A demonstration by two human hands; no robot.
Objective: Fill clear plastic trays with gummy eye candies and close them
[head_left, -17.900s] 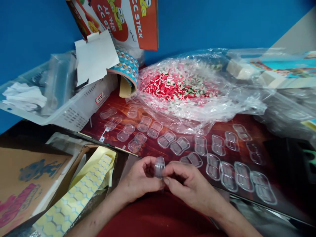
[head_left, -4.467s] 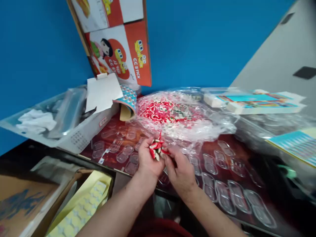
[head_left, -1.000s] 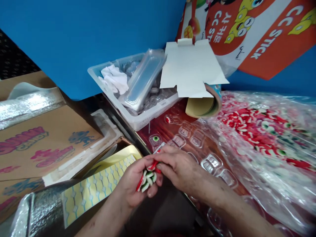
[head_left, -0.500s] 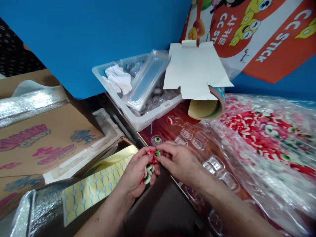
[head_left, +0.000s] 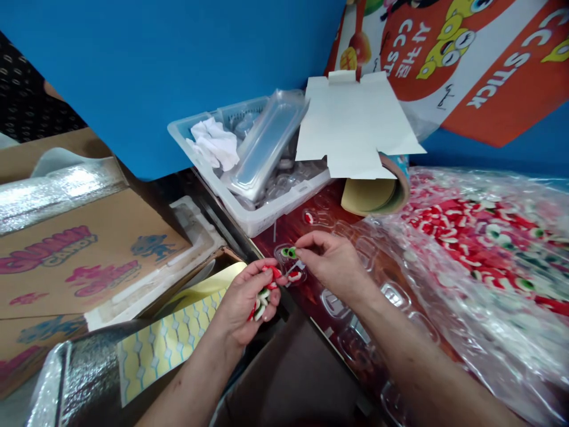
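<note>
In the head view, my left hand (head_left: 246,302) is curled shut around a bunch of candies (head_left: 263,295), red, white and green. My right hand (head_left: 331,264) reaches out past it. Its finger and thumb sit close together, right on a green candy (head_left: 290,252) that lies in a little clear cup (head_left: 283,255). I cannot tell if they pinch the candy or just push it down. Just under those fingertips, a red candy (head_left: 294,276) sits in the next cup. More empty cups (head_left: 393,293) lie behind the right wrist, and the big bag of candies (head_left: 480,237) is far off past them.

I think the step in hand is putting candies into the cups, one at a time. The next move calls for a small, careful pick from the bunch in the left hand, and then an empty cup close to the fingers.

Half a second ago, the right fingers were down at the left hand, picking at the bunch. Now they are up at the green candy, and the red candy shows in its cup. The left hand keeps its bunch.
</note>
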